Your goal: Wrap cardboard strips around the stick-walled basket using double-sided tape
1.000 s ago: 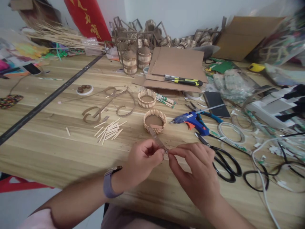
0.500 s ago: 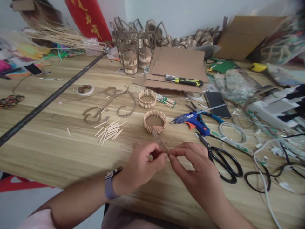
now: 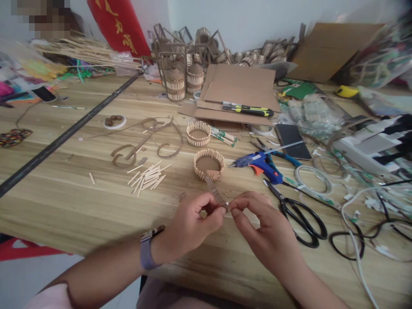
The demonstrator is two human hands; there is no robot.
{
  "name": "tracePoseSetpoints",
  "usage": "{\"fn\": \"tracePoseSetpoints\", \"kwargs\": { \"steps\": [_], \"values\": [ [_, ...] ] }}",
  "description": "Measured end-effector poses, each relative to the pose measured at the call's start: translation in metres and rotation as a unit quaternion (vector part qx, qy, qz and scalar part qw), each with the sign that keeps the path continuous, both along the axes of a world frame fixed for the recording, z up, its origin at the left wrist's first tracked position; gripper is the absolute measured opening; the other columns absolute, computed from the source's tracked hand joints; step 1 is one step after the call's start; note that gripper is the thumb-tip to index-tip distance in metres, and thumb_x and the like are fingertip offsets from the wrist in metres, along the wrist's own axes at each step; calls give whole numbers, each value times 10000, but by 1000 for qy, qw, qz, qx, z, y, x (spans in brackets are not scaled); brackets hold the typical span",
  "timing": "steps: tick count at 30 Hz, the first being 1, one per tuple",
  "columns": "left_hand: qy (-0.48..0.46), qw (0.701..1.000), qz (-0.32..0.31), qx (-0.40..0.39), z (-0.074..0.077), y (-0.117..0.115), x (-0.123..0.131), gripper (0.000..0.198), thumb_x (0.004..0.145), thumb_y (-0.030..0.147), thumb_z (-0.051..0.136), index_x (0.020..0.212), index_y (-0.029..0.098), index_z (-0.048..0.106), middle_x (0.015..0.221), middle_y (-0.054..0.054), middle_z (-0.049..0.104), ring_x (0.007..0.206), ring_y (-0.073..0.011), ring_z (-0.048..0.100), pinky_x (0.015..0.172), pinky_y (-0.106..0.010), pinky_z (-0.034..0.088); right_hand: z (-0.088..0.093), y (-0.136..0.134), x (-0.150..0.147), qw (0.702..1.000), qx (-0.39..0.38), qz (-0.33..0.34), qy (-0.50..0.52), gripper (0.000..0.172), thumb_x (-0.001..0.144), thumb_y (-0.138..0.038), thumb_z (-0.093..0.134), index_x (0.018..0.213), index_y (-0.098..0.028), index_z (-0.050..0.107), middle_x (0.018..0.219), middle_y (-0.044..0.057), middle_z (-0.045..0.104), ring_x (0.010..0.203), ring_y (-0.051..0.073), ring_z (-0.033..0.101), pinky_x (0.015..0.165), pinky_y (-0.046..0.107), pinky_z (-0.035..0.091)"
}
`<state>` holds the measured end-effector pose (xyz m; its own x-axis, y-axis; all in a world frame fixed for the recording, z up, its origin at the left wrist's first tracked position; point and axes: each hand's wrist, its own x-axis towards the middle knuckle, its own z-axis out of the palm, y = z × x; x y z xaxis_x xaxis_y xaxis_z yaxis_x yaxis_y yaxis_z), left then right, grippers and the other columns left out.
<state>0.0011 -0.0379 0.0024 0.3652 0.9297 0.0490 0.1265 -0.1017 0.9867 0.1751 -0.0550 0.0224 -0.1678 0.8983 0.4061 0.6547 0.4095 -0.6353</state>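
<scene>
My left hand pinches a narrow brown cardboard strip between thumb and forefinger. The strip slants up to the near wall of a small round tub made of short wooden sticks around a brown base. At the strip's near end my right hand is closed in a pinch, its fingertips almost touching the left thumb. A tiny white bit shows between the fingertips; what it is I cannot make out. Behind stands a second stick-walled tub. Loose short sticks lie left of the tubs.
Right of the tub lie a blue glue gun, black scissors, a tape roll and tangled cords. Curled cardboard strips lie at the left. Cardboard sheets with cutters and several finished stick buckets stand behind.
My right fingertips have shifted slightly at the strip's end, and a small white bit now shows there. My left hand and the tubs keep their places.
</scene>
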Motion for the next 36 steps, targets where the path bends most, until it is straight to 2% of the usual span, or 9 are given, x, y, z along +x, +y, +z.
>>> {"fn": "tracePoseSetpoints", "kwargs": {
  "steps": [7,12,17,19,21,23,28,33,36],
  "values": [
    [-20,999,-9,-25,0,-1,-1,191,872,287,583,716,181,553,653,19,540,620,-112,481,540,-204,360,1,1,1,1000,-27,7,14,153,834,-183,583,698,-243,620,654,-17,671,633,167,632,623,301,454],
    [-129,988,-19,-82,4,5,-1,142,881,307,602,858,171,635,779,-22,633,715,-135,561,659,-241,465,2,5,8,996,-46,-19,67,159,850,-208,548,698,-234,583,636,-24,642,590,154,612,570,275,457],
    [-222,972,43,-68,7,15,-7,149,899,306,609,846,173,650,795,-32,676,720,-141,613,658,-244,494,4,19,45,971,-8,-229,73,118,883,-308,560,778,-264,591,625,-14,632,570,195,602,567,320,438],
    [-238,967,62,-62,9,18,-9,151,887,316,626,850,173,653,794,-30,680,696,-142,612,635,-248,495,5,26,65,941,26,-336,32,47,889,-320,575,898,-279,595,742,30,663,734,264,650,674,385,450],
    [-246,965,72,-61,11,20,-10,157,870,328,640,847,173,652,768,-23,672,652,-138,597,605,-250,490,6,31,82,930,74,-359,-35,229,885,-279,580,1114,-274,562,1046,121,669,1054,360,612,847,470,425],
    [-249,964,71,-63,11,21,-11,168,863,334,643,829,170,648,740,-22,663,629,-134,585,597,-253,486,6,35,91,932,87,-339,-95,291,898,-241,549,1189,-259,550,1191,168,620,1195,411,529,938,533,371],
    [-225,969,60,-75,7,21,-13,165,878,324,613,829,171,651,701,-16,652,631,-135,583,617,-255,476,0,36,78,946,105,-289,-104,170,929,-323,541,902,-255,695,621,17,626,669,260,638,910,556,390],
    [-222,970,56,-80,9,22,-13,167,875,313,611,800,168,641,681,-8,637,610,-128,572,605,-247,457,-2,29,43,1000,15,21,-2,146,919,-349,609,971,-269,720,975,53,766,950,245,703,834,398,516],
    [-241,966,51,-75,9,22,-14,168,879,320,631,810,168,645,707,-8,644,609,-118,566,606,-238,455,-3,23,28,993,-66,86,56,126,921,-330,613,883,-257,709,932,39,763,922,217,710,803,347,541]
  ]
}}
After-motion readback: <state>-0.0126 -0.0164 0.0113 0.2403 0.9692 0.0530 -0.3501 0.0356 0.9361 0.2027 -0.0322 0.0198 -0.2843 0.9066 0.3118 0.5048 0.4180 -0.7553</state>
